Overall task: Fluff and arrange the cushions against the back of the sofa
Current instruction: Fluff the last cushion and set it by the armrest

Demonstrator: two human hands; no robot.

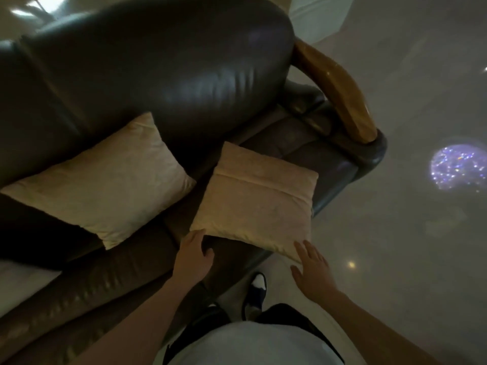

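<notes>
So, nearest the camera, both hands are reaching for the front edge of the near cushion (257,204). The left hand (193,255) is sitting at its near-left corner with fingers curled loosely, the right hand (312,264) is spread open by the near-right corner, and neither is actually gripping anything. That cushion is lying flat on the seat, well off the sofa back (163,75), so I'd say it's still waiting to be fluffed and stood up. Further back, the other cushion (105,185) is already leaning against the backrest, looking pretty much done.
</notes>
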